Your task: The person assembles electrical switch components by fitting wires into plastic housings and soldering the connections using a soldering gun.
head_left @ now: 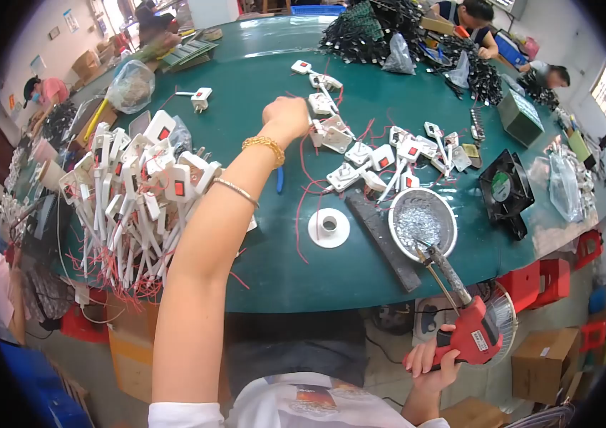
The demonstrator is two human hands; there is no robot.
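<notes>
My left hand (287, 118) reaches over the green table beside a row of white plug housings (323, 104); its fingers are curled and turned away, and what they touch is hidden. My right hand (433, 360) grips the handle of a red soldering gun (475, 335) at the table's front edge. The gun's tip meets a round dish (423, 221) of silvery material. White switch pieces with red wires (383, 158) lie behind the dish. A white ring-shaped spool (329, 227) and a dark bar (383, 242) lie left of the dish.
A large pile of white plugs with red switches (139, 192) stands on the left. A black fan (505, 187) and a box (520, 118) are at the right. Dark cables (371, 36) are heaped at the back, where other people sit. Red stools (554, 278) stand below.
</notes>
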